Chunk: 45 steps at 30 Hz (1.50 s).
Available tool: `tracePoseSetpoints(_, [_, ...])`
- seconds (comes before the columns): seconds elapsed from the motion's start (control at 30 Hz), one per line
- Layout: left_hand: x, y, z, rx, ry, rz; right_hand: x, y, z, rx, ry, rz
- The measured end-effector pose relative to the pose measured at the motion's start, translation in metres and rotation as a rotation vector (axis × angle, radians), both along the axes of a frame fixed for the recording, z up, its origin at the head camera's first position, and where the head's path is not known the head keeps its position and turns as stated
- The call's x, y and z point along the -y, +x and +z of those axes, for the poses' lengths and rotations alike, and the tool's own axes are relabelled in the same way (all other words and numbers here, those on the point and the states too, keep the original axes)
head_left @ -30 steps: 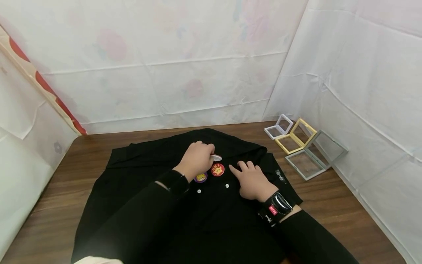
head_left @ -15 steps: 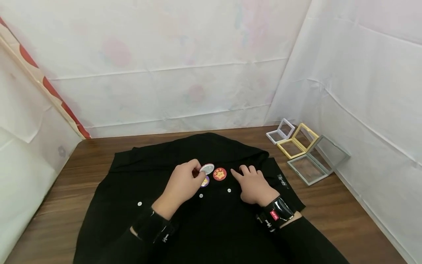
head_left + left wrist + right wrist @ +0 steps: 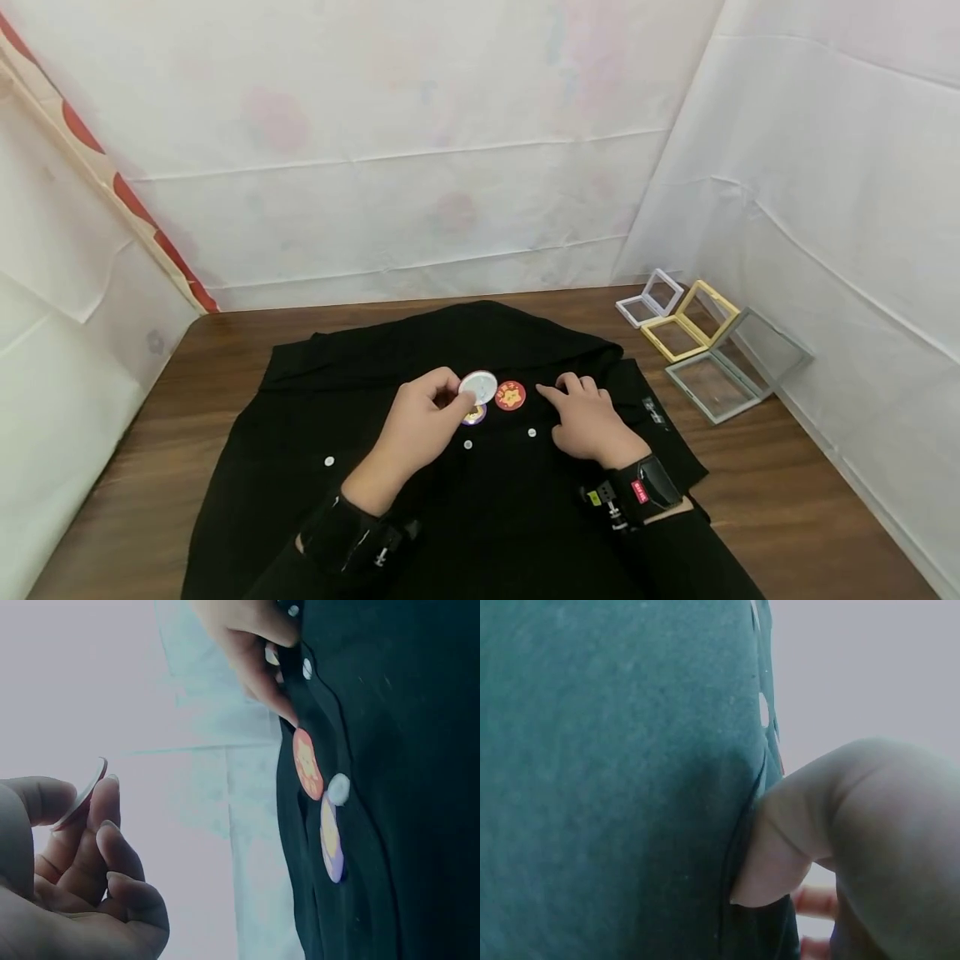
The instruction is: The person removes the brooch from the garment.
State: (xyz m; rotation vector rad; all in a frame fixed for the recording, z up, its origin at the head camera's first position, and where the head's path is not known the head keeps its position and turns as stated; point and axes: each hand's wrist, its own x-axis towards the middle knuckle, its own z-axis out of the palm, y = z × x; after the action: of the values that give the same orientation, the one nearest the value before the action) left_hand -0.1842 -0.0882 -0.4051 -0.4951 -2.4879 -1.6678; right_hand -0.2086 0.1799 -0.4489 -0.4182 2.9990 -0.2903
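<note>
In the head view my left hand [image 3: 420,417] pinches a round pin badge [image 3: 478,387] between thumb and fingers, its white back turned up. The left wrist view shows this badge [image 3: 84,796] edge-on, raised above the cloth. A black shirt [image 3: 360,417] lies spread out below both hands. On it are a red badge [image 3: 511,396] with a yellow star-like figure and a purple-rimmed badge [image 3: 476,415], partly covered by the held one. My right hand [image 3: 592,421] rests on the shirt, index finger pointing toward the red badge. Its thumb [image 3: 769,862] touches the cloth in the right wrist view.
Three hinged display frames stand unfolded at the right: white [image 3: 649,298], yellow [image 3: 692,321] and grey [image 3: 738,367]. Small white buttons [image 3: 468,444] dot the shirt. The brown wooden table [image 3: 150,467] is bordered by white hanging sheets [image 3: 420,200] behind and at both sides.
My left hand has drawn back toward the left and turned the badge from edge-on to showing its white back. The right hand has stayed on the shirt; the head view has shifted slightly.
</note>
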Motion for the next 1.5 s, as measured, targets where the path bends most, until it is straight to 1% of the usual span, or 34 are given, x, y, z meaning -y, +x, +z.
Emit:
tracePoseSetpoints(0.17, [0.000,0.003,0.005,0.000,0.009,-0.025,-0.004,0.000,0.001,-0.005,-0.016,0.030])
tracePoseSetpoints(0.23, [-0.001,0.004,0.007,-0.005,0.010,-0.032,-0.006,0.000,0.004,-0.014,-0.043,0.045])
tracePoseSetpoints(0.3, [-0.001,0.004,0.007,-0.007,0.012,-0.044,-0.006,0.001,0.010,-0.043,-0.095,0.065])
tracePoseSetpoints(0.37, [-0.003,0.005,0.008,-0.003,0.015,-0.060,-0.004,0.004,0.017,-0.085,-0.194,0.101])
tracePoseSetpoints(0.47, [-0.007,0.007,0.008,0.009,0.025,-0.091,0.000,0.009,0.030,-0.117,-0.430,0.198])
tracePoseSetpoints(0.53, [-0.009,0.010,0.010,0.010,0.034,-0.111,0.005,0.014,0.038,-0.116,-0.591,0.269])
tracePoseSetpoints(0.6, [-0.012,0.012,0.011,0.001,0.039,-0.125,0.009,0.019,0.045,-0.102,-0.727,0.324])
tracePoseSetpoints(0.67, [-0.014,0.014,0.012,-0.014,0.038,-0.134,0.013,0.023,0.049,-0.108,-0.808,0.353])
tracePoseSetpoints(0.73, [-0.015,0.016,0.012,-0.025,0.035,-0.141,0.016,0.027,0.053,-0.114,-0.863,0.369])
tracePoseSetpoints(0.87, [-0.018,0.020,0.013,-0.032,0.033,-0.151,0.022,0.031,0.055,-0.156,-0.922,0.388])
tracePoseSetpoints(1.0, [-0.019,0.022,0.012,-0.041,0.032,-0.151,0.027,0.033,0.053,-0.242,-0.934,0.405])
tracePoseSetpoints(1.07, [-0.020,0.023,0.012,-0.049,0.027,-0.147,0.029,0.035,0.053,-0.268,-0.940,0.400])
tracePoseSetpoints(1.27, [-0.021,0.025,0.011,-0.074,0.019,-0.125,0.034,0.040,0.053,-0.258,-0.977,0.348])
tracePoseSetpoints(1.37, [-0.022,0.025,0.011,-0.075,0.022,-0.124,0.035,0.041,0.052,-0.250,-0.991,0.321])
tracePoseSetpoints(1.5, [-0.023,0.026,0.010,-0.067,0.019,-0.121,0.036,0.043,0.051,-0.245,-1.004,0.305])
